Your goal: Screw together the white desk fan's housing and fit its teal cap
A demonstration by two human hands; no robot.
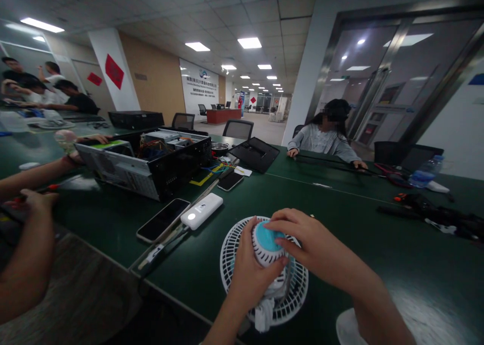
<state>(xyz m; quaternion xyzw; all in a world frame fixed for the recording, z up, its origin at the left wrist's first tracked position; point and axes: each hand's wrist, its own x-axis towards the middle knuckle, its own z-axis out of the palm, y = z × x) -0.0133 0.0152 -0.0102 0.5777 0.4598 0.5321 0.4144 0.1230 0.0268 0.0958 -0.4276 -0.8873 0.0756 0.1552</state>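
Note:
A white fan [228, 256] lies with its round grille down on the green table, its motor housing pointing up. My left hand [247, 277] is wrapped around the white housing, thumb on the near side. On top of the housing sits a light-blue round cap [264, 238]. My right hand [302, 231] reaches in from the right, its bent fingers and thumb closed on the cap's right side. A bundled white cord [263, 314] hangs at the near side of the fan. My right fingertips partly hide the cap.
Left of the fan lie a white power bank [202, 211] with a cable, a phone [163, 220] and a second phone [230, 180]. An opened computer case [147, 158] stands beyond, with a co-worker's arms [36, 224] beside it. Another person [325, 133] sits across the table [340, 219].

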